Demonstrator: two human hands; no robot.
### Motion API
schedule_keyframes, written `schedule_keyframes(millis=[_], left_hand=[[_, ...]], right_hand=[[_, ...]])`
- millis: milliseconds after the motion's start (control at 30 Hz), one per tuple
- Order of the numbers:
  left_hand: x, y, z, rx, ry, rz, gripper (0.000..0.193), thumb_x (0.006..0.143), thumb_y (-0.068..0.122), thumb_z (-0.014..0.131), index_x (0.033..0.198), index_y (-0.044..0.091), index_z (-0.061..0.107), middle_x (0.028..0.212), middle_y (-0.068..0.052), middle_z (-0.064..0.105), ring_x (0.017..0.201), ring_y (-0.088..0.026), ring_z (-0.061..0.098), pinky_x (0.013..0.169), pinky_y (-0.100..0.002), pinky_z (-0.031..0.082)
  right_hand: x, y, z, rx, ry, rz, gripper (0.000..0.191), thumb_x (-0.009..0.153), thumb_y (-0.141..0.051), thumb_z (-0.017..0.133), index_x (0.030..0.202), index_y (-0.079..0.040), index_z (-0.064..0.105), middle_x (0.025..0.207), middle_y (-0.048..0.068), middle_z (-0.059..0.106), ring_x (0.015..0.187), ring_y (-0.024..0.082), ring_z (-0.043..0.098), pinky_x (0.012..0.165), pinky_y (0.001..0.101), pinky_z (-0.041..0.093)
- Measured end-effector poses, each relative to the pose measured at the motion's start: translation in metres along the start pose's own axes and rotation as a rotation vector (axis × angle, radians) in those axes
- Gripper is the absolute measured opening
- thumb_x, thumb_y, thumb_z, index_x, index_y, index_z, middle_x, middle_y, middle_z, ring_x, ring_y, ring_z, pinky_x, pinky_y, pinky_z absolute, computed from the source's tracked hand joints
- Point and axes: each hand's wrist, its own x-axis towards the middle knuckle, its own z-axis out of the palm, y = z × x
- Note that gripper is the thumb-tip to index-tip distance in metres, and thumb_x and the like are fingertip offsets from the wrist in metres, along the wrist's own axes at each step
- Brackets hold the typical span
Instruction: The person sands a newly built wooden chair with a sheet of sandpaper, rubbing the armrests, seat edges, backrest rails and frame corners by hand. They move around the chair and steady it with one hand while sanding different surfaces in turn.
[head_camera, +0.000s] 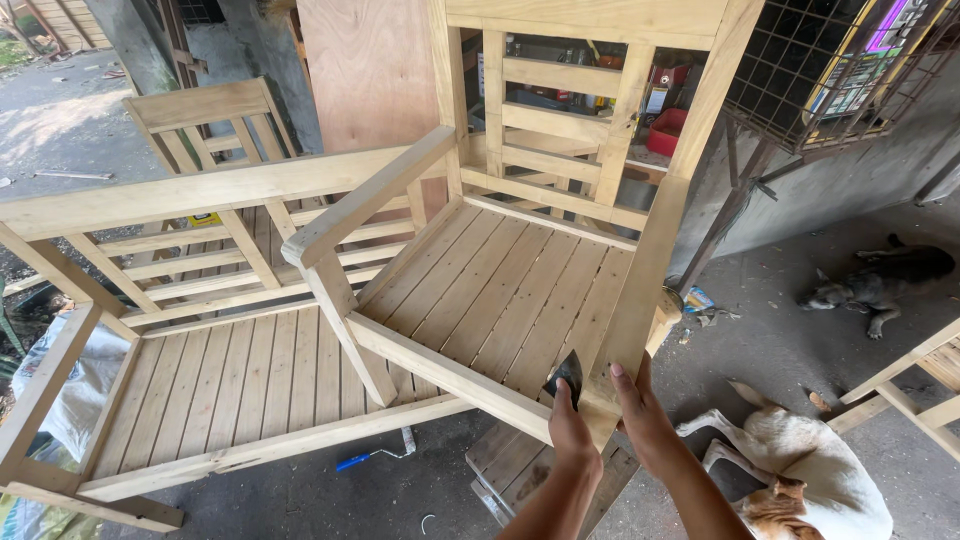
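Note:
An unfinished pale wooden armchair (500, 290) with a slatted seat and back stands tilted in front of me. My left hand (570, 425) presses a small dark piece, probably sandpaper (566, 375), against the seat near its front right corner. My right hand (640, 410) rests flat on the chair's right front post (650, 270), fingers pointing up along the wood.
A long slatted wooden bench (200, 370) sits left of the chair, another chair frame (215, 125) behind it. Two dogs lie on the concrete, one white and tan (810, 480) beside my right arm, one dark (880, 280) farther right. A blue-handled tool (365, 458) lies on the floor.

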Motion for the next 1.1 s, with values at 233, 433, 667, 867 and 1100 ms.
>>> schedule_keyframes(millis=[233,433,667,867,1100], left_hand=[[-0.014,0.01,0.001,-0.123,0.015,0.083,0.055,0.099,0.046,0.046,0.142,0.012,0.054,0.138,-0.008,0.066,0.13,-0.022,0.06,0.111,-0.039,0.043],[-0.013,0.006,-0.003,-0.179,0.064,0.016,0.059,0.102,0.046,0.046,0.14,0.002,0.057,0.137,-0.013,0.066,0.127,-0.027,0.062,0.11,-0.041,0.045],[-0.03,-0.019,-0.005,-0.163,-0.024,0.065,0.057,0.101,0.043,0.045,0.14,0.003,0.058,0.136,-0.012,0.068,0.123,-0.025,0.066,0.106,-0.04,0.048],[-0.029,-0.029,-0.007,-0.038,-0.04,-0.044,0.057,0.1,0.041,0.051,0.138,0.0,0.059,0.132,-0.015,0.069,0.121,-0.027,0.067,0.103,-0.041,0.05],[-0.039,-0.064,-0.017,0.084,-0.173,0.008,0.055,0.098,0.038,0.051,0.134,-0.003,0.06,0.127,-0.016,0.072,0.119,-0.027,0.069,0.102,-0.04,0.052]], right_hand=[[-0.01,-0.003,0.017,0.054,-0.031,-0.133,0.081,0.094,-0.06,0.046,0.159,-0.028,0.012,0.152,0.017,0.042,0.139,0.031,0.048,0.105,0.0464,0.05],[-0.016,-0.007,0.014,0.061,-0.024,-0.031,0.081,0.091,-0.059,0.045,0.158,-0.032,0.008,0.15,0.014,0.041,0.135,0.029,0.051,0.1,0.0466,0.055],[-0.038,-0.004,-0.004,0.045,-0.011,-0.047,0.076,0.092,-0.058,0.044,0.156,-0.029,0.017,0.148,0.014,0.046,0.133,0.028,0.055,0.099,0.0457,0.056],[-0.046,0.007,-0.025,0.071,-0.005,-0.036,0.078,0.09,-0.055,0.047,0.157,-0.03,0.015,0.149,0.013,0.045,0.134,0.029,0.054,0.099,0.0481,0.055],[-0.059,0.023,-0.06,-0.047,-0.005,0.033,0.081,0.091,-0.067,0.043,0.158,-0.035,0.009,0.155,0.013,0.034,0.144,0.031,0.04,0.105,0.0592,0.051]])
